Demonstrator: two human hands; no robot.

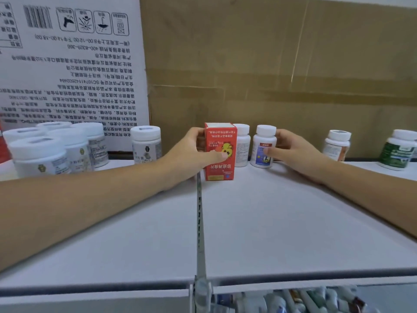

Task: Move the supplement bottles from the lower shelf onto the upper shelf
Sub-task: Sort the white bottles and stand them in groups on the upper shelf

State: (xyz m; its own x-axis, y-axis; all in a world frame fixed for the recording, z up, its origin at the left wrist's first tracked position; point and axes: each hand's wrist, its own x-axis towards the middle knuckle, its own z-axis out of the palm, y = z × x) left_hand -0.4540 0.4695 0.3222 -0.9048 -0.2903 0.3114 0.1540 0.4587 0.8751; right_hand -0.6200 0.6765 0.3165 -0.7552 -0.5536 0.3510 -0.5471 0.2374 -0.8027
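The left hand curled its fingers round the red box, and the right hand gripped a white bottle. Both sat at the back of the upper shelf. The best approach looked to be seating each flat before releasing it, clear of the bottle between them (it stood very close).
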